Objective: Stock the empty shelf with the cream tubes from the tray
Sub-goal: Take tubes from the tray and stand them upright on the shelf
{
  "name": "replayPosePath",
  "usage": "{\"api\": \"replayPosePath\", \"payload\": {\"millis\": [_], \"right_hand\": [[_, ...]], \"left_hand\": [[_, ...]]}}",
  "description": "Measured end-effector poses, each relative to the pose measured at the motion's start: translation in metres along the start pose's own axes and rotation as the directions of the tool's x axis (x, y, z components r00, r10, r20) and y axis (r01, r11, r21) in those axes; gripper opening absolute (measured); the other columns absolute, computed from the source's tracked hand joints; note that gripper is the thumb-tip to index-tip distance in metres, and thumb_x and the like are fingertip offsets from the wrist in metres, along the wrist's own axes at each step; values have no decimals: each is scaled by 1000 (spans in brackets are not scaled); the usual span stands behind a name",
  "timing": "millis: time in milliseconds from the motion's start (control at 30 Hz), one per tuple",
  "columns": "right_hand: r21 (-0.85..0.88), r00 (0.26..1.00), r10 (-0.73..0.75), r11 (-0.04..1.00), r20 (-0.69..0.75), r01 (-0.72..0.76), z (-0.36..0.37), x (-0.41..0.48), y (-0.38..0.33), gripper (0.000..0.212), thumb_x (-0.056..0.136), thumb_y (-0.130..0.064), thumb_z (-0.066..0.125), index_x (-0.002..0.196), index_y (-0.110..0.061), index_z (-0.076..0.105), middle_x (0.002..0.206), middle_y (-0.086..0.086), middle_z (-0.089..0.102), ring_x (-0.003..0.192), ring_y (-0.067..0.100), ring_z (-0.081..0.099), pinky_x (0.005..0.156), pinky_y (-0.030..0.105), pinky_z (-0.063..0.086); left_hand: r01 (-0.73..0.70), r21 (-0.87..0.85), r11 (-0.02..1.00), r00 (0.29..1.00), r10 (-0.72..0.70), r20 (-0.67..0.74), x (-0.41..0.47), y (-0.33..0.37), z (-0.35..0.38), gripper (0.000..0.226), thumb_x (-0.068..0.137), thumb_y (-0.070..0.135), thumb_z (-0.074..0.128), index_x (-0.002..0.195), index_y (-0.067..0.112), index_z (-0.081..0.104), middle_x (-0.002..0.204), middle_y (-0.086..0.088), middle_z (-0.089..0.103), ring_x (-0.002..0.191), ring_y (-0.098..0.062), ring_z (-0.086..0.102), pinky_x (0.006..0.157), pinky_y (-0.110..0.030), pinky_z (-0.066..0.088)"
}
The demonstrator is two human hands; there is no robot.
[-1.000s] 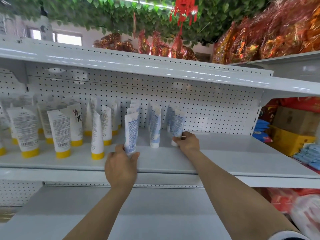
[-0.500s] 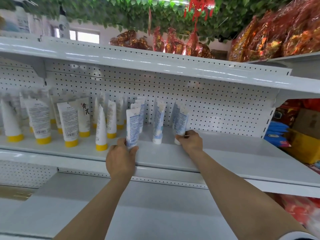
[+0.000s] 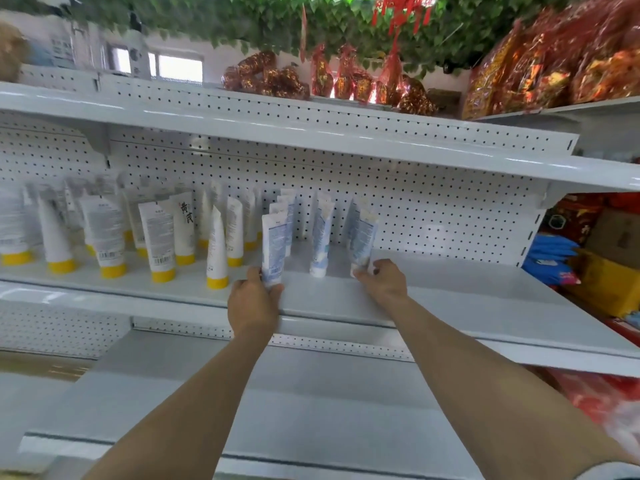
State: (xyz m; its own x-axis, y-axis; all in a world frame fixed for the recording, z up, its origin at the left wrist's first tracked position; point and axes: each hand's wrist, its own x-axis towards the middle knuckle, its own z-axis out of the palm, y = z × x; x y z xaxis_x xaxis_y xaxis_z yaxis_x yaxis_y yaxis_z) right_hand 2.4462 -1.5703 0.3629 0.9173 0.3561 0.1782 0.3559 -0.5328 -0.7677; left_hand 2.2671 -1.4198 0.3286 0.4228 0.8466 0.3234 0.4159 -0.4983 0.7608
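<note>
Blue-and-white cream tubes stand cap-down in three short rows on the white middle shelf [image 3: 467,296]. My left hand [image 3: 254,301] grips the base of the front tube of the left row [image 3: 273,247]. My right hand [image 3: 382,278] holds the bottom of the front tube of the right row [image 3: 362,242]. Between them the front tube of the middle row [image 3: 321,237] stands free. More blue tubes line up behind each front one, toward the pegboard. No tray is in view.
White tubes with yellow caps [image 3: 156,237] fill the shelf's left part. The shelf's right part is bare. An upper shelf [image 3: 311,133] overhangs the tubes and a lower shelf [image 3: 277,403] juts out under my arms. Red gift packs [image 3: 554,64] and boxes [image 3: 609,278] sit at right.
The camera view has shifted, so the shelf appears further right and lower. Both hands stay on the bases of the same two front tubes; the tubes remain upright.
</note>
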Motion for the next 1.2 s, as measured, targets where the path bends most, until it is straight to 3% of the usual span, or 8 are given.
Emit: {"api": "replayPosePath", "payload": {"millis": [100, 200, 367, 567, 733, 867, 1200], "right_hand": [[-89, 1000, -20, 996, 17, 21, -25, -31, 0, 75, 87, -49, 66, 144, -9, 40, 142, 10, 51, 128, 27, 50, 100, 30, 41], [-173, 999, -43, 984, -9, 41, -60, -72, -2, 70, 87, -47, 67, 142, -12, 42, 141, 9, 52, 126, 25, 51, 97, 27, 40], [-411, 993, -117, 907, -34, 93, -125, -144, -3, 65, 86, -44, 68, 141, -22, 42, 130, 12, 55, 122, 28, 50, 91, 32, 43], [-711, 975, -201, 699, -93, 76, -204, -218, 13, 64, 85, -46, 68, 140, -25, 42, 127, 11, 56, 122, 30, 47, 91, 40, 48], [-730, 975, -133, 683, -176, -38, -259, -257, 51, 63, 88, -52, 60, 142, -27, 39, 136, 10, 51, 128, 32, 42, 97, 47, 47], [-706, 968, -89, 700, -235, -107, -289, -266, 96, 60, 88, -53, 57, 138, -27, 40, 129, 9, 56, 120, 31, 49, 92, 48, 50], [-690, 978, 74, 698, -196, -191, -337, -219, 275, 60, 90, -44, 59, 142, -25, 37, 138, 10, 50, 128, 34, 44, 98, 42, 42]], "left_hand": [[55, -117, 992, 996, -47, 72, -13, 6, -13, 60, 84, 38, 70, 131, 11, 42, 119, -21, 54, 114, -35, 49, 88, -42, 44], [36, -131, 991, 995, -23, 97, -43, 19, -30, 74, 82, 43, 71, 137, 6, 36, 130, -20, 50, 125, -35, 39, 99, -46, 42], [-208, -33, 978, 970, 211, 124, -106, 55, -45, 75, 86, 49, 62, 140, 6, 34, 143, -15, 38, 132, -32, 32, 100, -43, 38], [-491, 17, 871, 846, 472, 248, -176, 111, -39, 72, 86, 44, 65, 142, 11, 33, 150, -13, 27, 135, -32, 27, 98, -44, 40], [-610, -65, 790, 748, 601, 280, -230, 162, -17, 63, 90, 44, 59, 141, 15, 35, 153, -11, 22, 137, -30, 24, 96, -45, 41], [-661, -87, 746, 699, 653, 293, -269, 196, 20, 58, 93, 48, 50, 139, 15, 38, 151, -10, 26, 134, -30, 28, 94, -45, 44], [-685, -91, 723, 617, 641, 457, -353, 228, 209, 52, 89, 45, 55, 129, 12, 47, 143, -12, 39, 127, -32, 38, 90, -45, 45]]}}
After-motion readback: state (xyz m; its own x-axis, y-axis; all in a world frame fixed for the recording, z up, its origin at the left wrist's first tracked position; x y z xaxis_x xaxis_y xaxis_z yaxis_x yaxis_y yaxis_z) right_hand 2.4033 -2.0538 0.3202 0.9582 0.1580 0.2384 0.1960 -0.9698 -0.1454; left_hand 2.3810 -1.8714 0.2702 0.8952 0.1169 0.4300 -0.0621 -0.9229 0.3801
